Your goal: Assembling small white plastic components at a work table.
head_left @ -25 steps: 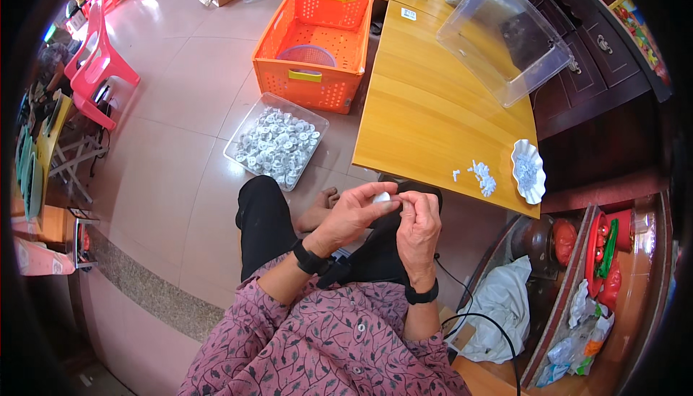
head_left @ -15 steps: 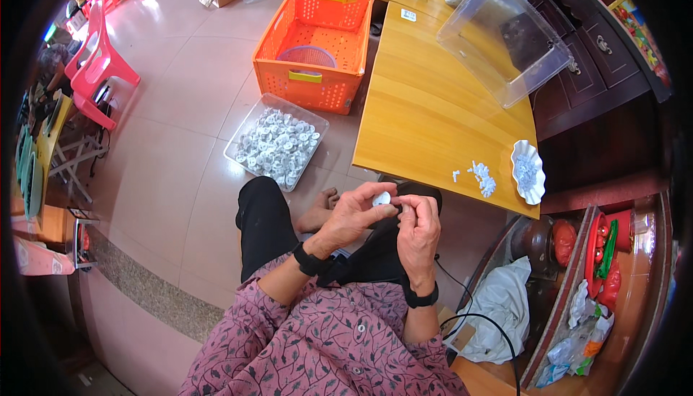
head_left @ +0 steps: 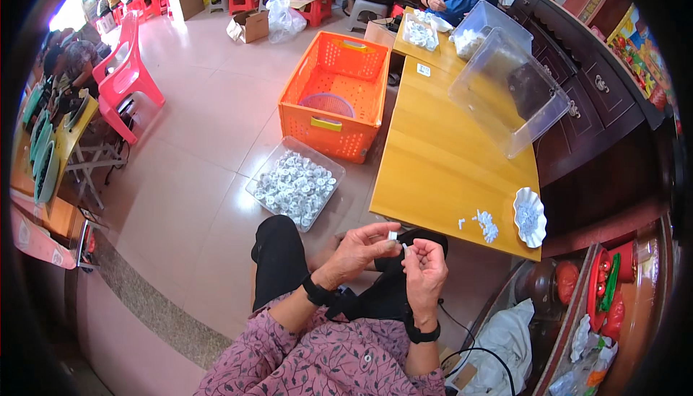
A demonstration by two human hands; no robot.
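My left hand (head_left: 356, 251) pinches a small white plastic piece (head_left: 393, 236) between thumb and fingertips, above my lap. My right hand (head_left: 426, 270) is held close beside it with fingers curled around another tiny white piece (head_left: 405, 249); the two hands nearly touch. Both wrists wear black bands. On the floor ahead of my knees lies a clear tray (head_left: 297, 189) full of small white parts. A small heap of white pieces (head_left: 486, 225) and a white scalloped dish (head_left: 530, 216) sit near the front edge of the yellow wooden table (head_left: 447, 158).
An orange plastic crate (head_left: 333, 101) stands on the floor beyond the tray. Clear plastic bins (head_left: 509, 89) lie on the table. Pink chairs (head_left: 126, 78) stand at left, a dark cabinet (head_left: 599, 107) at right, a red rack with bags (head_left: 599, 309) lower right. Other people sit far behind.
The hands have drawn slightly apart; the left hand lifted the white piece a little and the right hand shifted to the right.
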